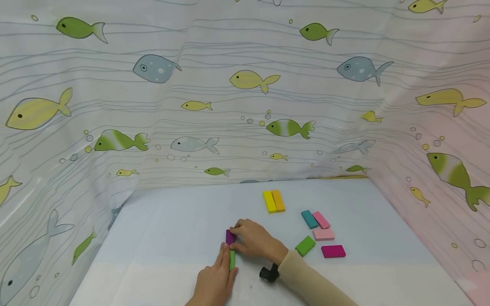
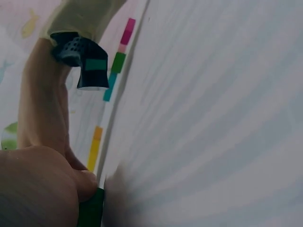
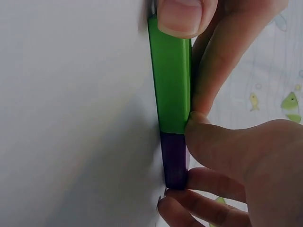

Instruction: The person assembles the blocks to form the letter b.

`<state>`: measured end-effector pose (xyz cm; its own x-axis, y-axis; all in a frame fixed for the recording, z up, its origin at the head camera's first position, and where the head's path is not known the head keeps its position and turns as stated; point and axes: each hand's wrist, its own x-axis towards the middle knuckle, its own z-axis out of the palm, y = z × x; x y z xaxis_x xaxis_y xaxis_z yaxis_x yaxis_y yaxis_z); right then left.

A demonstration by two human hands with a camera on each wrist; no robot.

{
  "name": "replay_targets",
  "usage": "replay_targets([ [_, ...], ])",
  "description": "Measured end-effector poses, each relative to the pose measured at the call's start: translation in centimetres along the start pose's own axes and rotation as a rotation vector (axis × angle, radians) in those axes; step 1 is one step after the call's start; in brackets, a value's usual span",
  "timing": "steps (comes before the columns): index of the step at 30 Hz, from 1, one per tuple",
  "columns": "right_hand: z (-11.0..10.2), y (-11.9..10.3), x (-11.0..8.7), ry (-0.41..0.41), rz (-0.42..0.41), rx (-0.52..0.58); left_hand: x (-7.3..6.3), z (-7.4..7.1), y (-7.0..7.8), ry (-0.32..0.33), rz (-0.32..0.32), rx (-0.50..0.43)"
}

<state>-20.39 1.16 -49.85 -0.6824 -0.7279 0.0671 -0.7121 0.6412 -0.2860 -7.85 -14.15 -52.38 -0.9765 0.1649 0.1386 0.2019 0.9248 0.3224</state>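
Observation:
Near the middle front of the white table, a green block (image 1: 232,260) and a purple block (image 1: 230,236) stand end to end in one line. The left hand (image 1: 215,278) holds the green block, its thumb along the right side and its fingers reaching to the seam. From the right, the right hand (image 1: 254,240) grips the purple block, fingers at the far end and thumb by the seam. In the right wrist view, the purple block (image 3: 174,161) meets the end of the green block (image 3: 170,80) with no visible gap.
A yellow block (image 1: 269,202) and an orange block (image 1: 278,200) lie side by side farther back. Right of the hands are teal (image 1: 309,219), pink, second green (image 1: 305,245) and magenta (image 1: 333,251) blocks. A black device (image 1: 269,274) sits at the right wrist. Fish-patterned sheets surround the table.

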Motion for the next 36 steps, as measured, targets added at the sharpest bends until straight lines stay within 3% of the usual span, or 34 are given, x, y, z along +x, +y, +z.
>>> replay_targets([
  [10, -0.1, 0.3, -0.2, 0.015, -0.013, -0.006, 0.3, 0.0, 0.4, -0.012, -0.011, -0.047],
  [15, 0.0, 0.5, -0.2, 0.008, 0.002, -0.001, 0.4, -0.2, 0.0, -0.018, -0.011, -0.138],
  [21, 0.4, 0.4, -0.2, 0.02, -0.002, -0.003, 0.8, -0.3, -1.8, 0.091, -0.019, -0.278],
  [28, 1.1, 0.1, -0.5, -0.001, -0.013, 0.007, 0.5, 0.5, -2.8, 0.088, 0.014, -0.187],
  [36, 0.2, 0.8, -0.2, 0.015, -0.002, 0.03, 1.6, 0.2, -2.4, 0.216, 0.098, -0.086],
])
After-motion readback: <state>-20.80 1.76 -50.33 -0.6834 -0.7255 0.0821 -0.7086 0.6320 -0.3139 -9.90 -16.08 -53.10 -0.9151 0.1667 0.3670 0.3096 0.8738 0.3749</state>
